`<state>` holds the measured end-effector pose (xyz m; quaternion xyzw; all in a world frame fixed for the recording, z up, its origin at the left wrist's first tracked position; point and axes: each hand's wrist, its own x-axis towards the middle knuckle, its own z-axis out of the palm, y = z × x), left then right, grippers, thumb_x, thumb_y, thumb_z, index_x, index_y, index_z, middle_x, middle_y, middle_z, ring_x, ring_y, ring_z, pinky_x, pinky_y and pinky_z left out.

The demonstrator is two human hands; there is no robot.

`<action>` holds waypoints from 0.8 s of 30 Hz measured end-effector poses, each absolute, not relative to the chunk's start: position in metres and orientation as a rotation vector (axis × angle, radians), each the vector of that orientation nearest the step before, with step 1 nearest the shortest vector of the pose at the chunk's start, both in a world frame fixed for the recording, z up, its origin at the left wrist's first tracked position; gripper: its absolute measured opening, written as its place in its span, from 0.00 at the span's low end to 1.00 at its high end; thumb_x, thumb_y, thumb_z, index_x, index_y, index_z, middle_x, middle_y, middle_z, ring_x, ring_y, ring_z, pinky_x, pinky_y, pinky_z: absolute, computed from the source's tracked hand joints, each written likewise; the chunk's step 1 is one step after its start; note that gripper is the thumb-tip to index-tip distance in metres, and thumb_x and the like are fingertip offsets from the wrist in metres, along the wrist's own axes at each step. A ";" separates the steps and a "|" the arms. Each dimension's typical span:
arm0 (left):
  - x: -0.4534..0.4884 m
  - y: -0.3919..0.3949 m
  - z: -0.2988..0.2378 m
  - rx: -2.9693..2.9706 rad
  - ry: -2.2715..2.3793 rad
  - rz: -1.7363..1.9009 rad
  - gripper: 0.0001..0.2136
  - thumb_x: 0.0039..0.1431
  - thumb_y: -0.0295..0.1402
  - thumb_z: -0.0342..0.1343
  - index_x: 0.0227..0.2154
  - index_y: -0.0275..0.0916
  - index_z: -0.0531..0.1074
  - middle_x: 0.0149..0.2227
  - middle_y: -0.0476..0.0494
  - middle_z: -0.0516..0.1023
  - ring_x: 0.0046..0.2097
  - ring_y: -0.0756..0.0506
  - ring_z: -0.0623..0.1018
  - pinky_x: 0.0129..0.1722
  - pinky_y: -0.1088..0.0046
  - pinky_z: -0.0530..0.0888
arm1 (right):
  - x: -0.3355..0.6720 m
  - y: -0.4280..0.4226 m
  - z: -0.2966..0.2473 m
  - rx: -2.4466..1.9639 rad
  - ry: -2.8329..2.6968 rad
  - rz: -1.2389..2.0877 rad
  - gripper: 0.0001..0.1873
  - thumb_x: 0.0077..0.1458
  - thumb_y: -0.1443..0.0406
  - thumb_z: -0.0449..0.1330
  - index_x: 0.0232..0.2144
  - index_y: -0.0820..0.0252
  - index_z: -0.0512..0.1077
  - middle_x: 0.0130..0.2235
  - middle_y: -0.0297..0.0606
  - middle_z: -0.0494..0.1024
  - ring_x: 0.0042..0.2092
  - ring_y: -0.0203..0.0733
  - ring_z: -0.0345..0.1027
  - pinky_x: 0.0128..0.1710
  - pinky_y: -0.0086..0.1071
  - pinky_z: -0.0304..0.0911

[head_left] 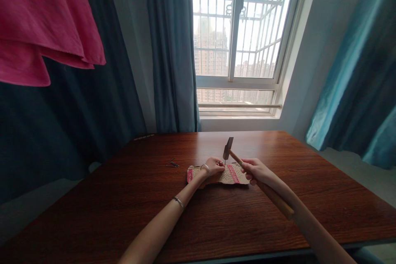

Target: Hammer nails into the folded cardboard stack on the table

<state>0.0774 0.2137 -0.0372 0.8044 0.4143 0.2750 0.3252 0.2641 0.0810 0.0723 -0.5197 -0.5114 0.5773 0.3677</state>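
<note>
My right hand is closed around the wooden handle of a hammer, well up towards the head. The hammer's metal head is just above a thin upright nail; whether they touch I cannot tell. My left hand pinches that nail between its fingers and rests over a piece of cardboard. This cardboard is tan with pink bands, dotted with many small dark holes or marks, and has uneven edges. It lies flat on the brown wooden table.
Several loose nails lie on the table left of the cardboard. A barred window stands behind the table, with blue curtains beside it. Pink cloth hangs at the upper left. A narrow strip lies at the table's far left corner.
</note>
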 end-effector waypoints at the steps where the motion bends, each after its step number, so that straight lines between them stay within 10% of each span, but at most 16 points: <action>1: 0.077 0.214 -0.038 2.110 1.093 0.720 0.10 0.41 0.34 0.54 0.25 0.33 0.74 0.24 0.49 0.73 0.26 0.51 0.69 0.24 0.80 0.62 | 0.264 0.081 0.072 -1.324 -1.299 1.484 0.15 0.51 0.60 0.54 0.41 0.60 0.64 0.25 0.30 0.62 0.17 0.24 0.53 0.12 0.18 0.47; 24: 0.079 0.215 -0.042 2.132 1.140 0.712 0.11 0.41 0.35 0.54 0.27 0.34 0.75 0.25 0.49 0.74 0.28 0.51 0.69 0.26 0.79 0.62 | 0.265 0.081 0.070 -1.239 -1.185 1.545 0.20 0.50 0.61 0.55 0.46 0.57 0.62 0.25 0.30 0.63 0.17 0.24 0.52 0.12 0.19 0.45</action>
